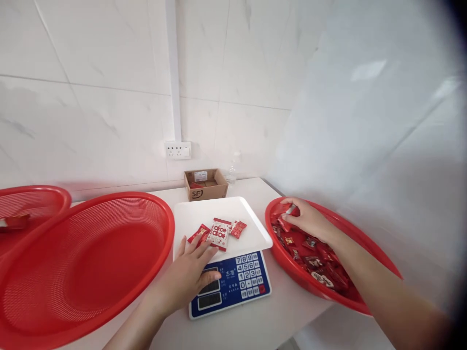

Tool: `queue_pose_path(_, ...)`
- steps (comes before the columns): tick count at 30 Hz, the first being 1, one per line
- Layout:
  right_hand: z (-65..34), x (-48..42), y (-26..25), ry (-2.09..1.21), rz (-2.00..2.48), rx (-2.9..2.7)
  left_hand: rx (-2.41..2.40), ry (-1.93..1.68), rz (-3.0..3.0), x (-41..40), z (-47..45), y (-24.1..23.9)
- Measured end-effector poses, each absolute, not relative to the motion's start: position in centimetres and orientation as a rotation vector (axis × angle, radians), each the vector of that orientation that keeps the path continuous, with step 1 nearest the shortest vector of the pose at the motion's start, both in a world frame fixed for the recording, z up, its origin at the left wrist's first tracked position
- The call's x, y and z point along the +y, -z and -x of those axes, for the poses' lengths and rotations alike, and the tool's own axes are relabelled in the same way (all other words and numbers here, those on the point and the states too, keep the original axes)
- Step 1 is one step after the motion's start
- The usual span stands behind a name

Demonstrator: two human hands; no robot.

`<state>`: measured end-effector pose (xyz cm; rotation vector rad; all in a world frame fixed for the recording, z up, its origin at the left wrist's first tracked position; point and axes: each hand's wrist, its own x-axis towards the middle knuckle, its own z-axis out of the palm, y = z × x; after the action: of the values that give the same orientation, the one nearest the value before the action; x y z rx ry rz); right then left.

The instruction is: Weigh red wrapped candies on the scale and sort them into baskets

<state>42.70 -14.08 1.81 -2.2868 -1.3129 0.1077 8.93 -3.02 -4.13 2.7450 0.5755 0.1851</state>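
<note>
A blue electronic scale (233, 284) with a white weighing pan (251, 216) stands in the middle of the white table. On the pan lie a white-and-red snack packet (220, 233) and two small red packets (238, 228). My left hand (191, 277) lies flat and open across the scale's front, fingertips touching the packets at the pan's edge. My right hand (304, 218) reaches into a red basket (365, 238) holding several red wrapped sweets (317, 260), its fingers closed around a red packet (286, 214).
A large empty red mesh basket (83, 262) sits at the left, with another red basket (29, 209) behind it holding a red packet. A small cardboard box (206, 184) and a clear bottle (232, 170) stand by the tiled wall under a socket (178, 150).
</note>
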Motion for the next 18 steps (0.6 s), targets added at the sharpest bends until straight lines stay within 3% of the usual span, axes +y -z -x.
queue_pose_path(9, -33.3, -5.1, 0.9, 0.055, 1.841, -1.684, 0.583, -0.191, -2.734, -3.7, -8.3, 2.7)
queue_pose_path(13, -31.1, -5.6, 1.2, -0.28, 1.733, -1.938, 0.612, -0.228, -2.726, -3.5, -8.1, 2.3)
queue_pose_path(18, -35.1, -8.8, -1.0, -0.121, 1.905, -1.749, 0.693, -0.209, -2.695, -2.9, -7.5, 1.8)
